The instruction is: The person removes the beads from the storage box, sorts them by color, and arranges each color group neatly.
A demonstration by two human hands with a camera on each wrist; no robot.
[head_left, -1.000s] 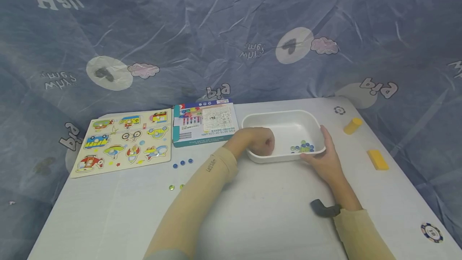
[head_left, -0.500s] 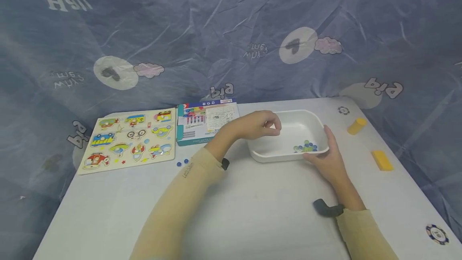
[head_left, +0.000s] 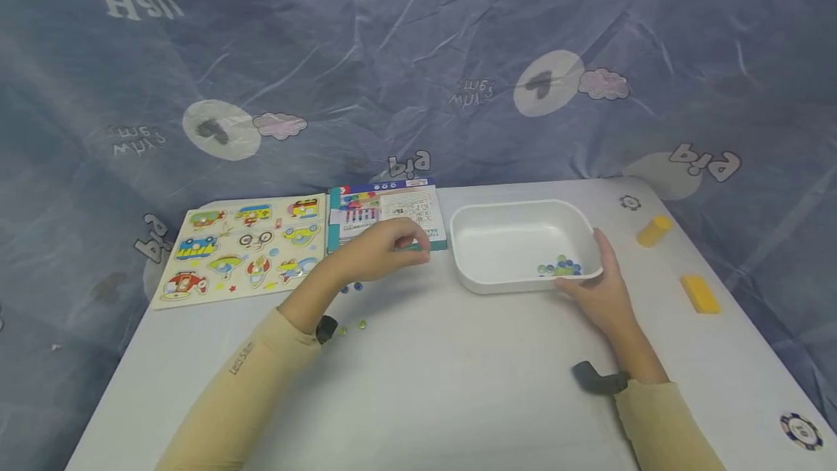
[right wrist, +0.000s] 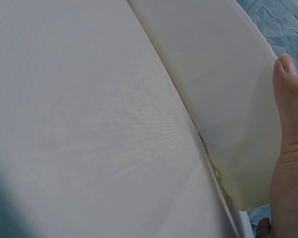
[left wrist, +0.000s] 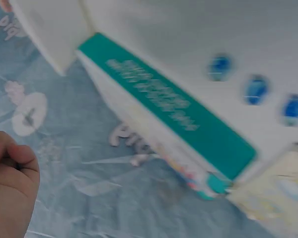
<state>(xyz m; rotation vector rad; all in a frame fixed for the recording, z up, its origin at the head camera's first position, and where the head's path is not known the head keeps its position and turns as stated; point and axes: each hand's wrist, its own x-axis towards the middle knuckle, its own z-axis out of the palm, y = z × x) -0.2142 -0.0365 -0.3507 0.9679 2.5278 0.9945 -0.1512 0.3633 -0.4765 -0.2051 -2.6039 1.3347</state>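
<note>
My left hand (head_left: 386, 249) is over the table in front of the cardboard box (head_left: 392, 213), its fingers curled and thumb near the index fingertip. I cannot tell whether anything is between those fingertips. With thumb and fingers at its right front corner, my right hand (head_left: 604, 289) grips the white plastic tray (head_left: 503, 286). Inside that corner lie several blue and green glass beads (head_left: 561, 267). Three blue beads (left wrist: 256, 89) sit in a row on the table in the left wrist view. Two green beads (head_left: 362, 324) show beside my left wrist.
At the back left lies a wooden puzzle board (head_left: 235, 249) with vehicle pictures, next to the box. To the right are a yellow cylinder (head_left: 654, 231) and a yellow block (head_left: 700, 294). A printed cloth (head_left: 366, 78) hangs behind the table.
My left hand has come up out of the tray and moved left, away from it. My right hand has kept its grip on the tray. The head view has turned slightly left.
</note>
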